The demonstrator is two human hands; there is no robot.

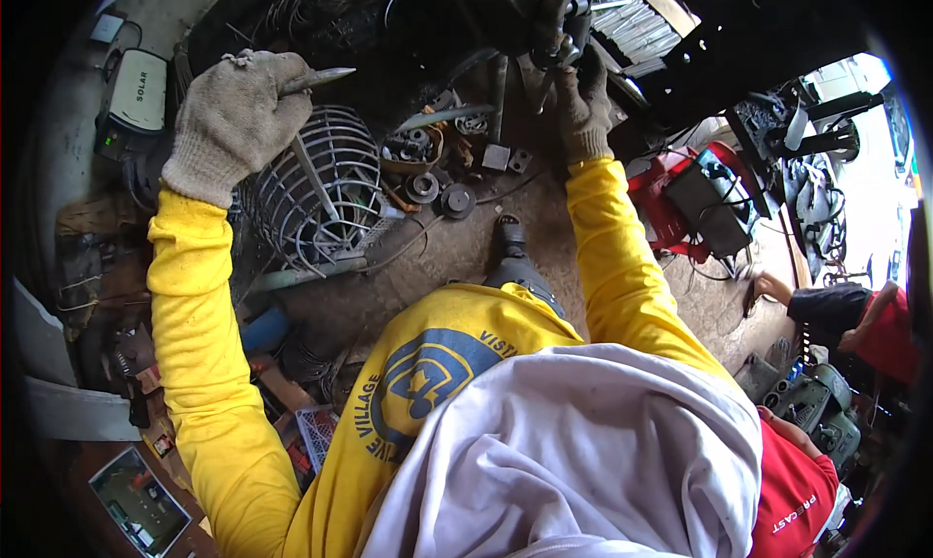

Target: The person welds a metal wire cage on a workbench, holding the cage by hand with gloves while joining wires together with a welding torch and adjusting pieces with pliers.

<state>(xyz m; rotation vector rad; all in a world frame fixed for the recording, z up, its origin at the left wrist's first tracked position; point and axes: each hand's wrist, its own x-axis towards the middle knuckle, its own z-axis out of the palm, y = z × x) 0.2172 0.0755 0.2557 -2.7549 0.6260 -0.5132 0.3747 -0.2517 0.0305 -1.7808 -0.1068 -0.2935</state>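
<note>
My left hand, in a knit work glove, is closed around a pointed metal tool. Its tapered tip sticks out to the right past my thumb; the rest is hidden in the fist. Below that hand lies a round wire fan guard. At the upper middle my right hand, gloved too, reaches up to a dark metal part on a large machine frame. Its fingers close against the underside of this part, partly lost in shadow.
Metal rings and a tray of small parts lie on the floor. A boxy machine stands at the far left. Right of me are a red machine and a dark perforated frame. People in red shirts are at the right.
</note>
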